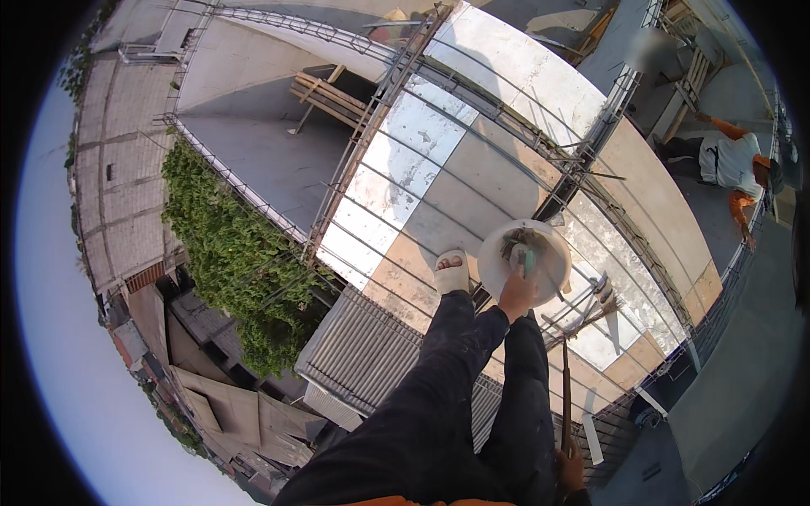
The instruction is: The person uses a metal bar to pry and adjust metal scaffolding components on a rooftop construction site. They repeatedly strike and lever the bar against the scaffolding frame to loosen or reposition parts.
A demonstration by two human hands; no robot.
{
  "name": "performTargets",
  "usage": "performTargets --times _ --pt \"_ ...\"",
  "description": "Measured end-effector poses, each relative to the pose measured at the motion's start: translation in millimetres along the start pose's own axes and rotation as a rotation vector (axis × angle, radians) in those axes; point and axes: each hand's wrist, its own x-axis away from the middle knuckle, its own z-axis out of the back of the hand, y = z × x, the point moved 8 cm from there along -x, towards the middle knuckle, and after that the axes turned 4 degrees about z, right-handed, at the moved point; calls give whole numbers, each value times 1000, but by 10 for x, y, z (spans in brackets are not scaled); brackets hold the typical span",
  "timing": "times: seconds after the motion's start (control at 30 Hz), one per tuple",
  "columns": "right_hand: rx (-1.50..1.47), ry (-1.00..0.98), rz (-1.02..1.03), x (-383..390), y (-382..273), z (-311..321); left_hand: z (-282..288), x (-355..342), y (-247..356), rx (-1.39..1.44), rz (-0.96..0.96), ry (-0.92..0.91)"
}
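From here, the left hand [516, 297] seems closed around a small green object [529, 260] inside the round white plastic bucket [492, 266], the right hand [571, 466] grips a long brown rod [566, 392], and this reaching probably calls next for careful lifting.

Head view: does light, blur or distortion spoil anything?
Head view: sunlit white panels glare; head view: shadow dims boards beyond the bucket; head view: rebar looks curved toward the rim; head view: a smeared patch hides detail, upper right.
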Motion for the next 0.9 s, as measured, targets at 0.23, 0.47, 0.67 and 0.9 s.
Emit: performTargets --times 0.23,0.47,0.67,0.9 --pt "-199 -25 -268 92 216 80 -1053 -143 -992 139 282 -194" --pt "-157 58 -372 213 232 268 -1273 -151 -1610 266 483 -150" --pt "-156 119 -407 181 105 182 -1021 -322 -1704 243 485 -170" --pt "-115 46 -422 30 -132 359 -931 -323 -1586 -100 571 -296"
